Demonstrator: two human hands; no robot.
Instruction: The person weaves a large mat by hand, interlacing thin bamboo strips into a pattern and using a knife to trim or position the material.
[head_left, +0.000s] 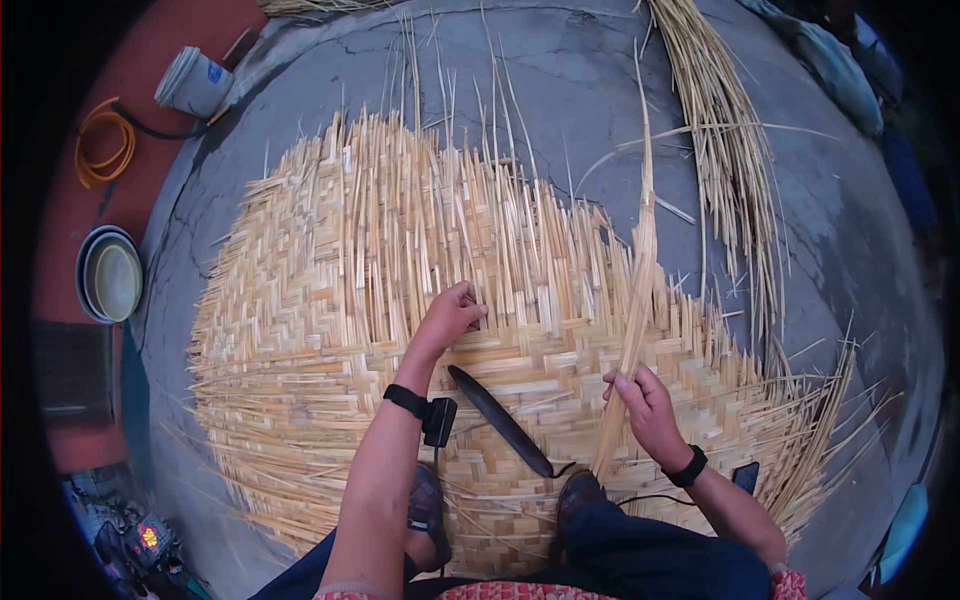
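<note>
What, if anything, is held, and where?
The right hand holds a long tan reed strip by its lower part; I cannot tell for the left hand.

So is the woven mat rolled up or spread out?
Spread out: the woven mat lies flat across the grey ground, weave showing.

Left hand [455,315] reaches farther forward, curled — right hand [652,408] pinches closed.

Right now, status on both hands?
Right hand gripping long pale strips. Left hand at woven mat, grip unclear. Dark tool lying close by on mat.
</note>
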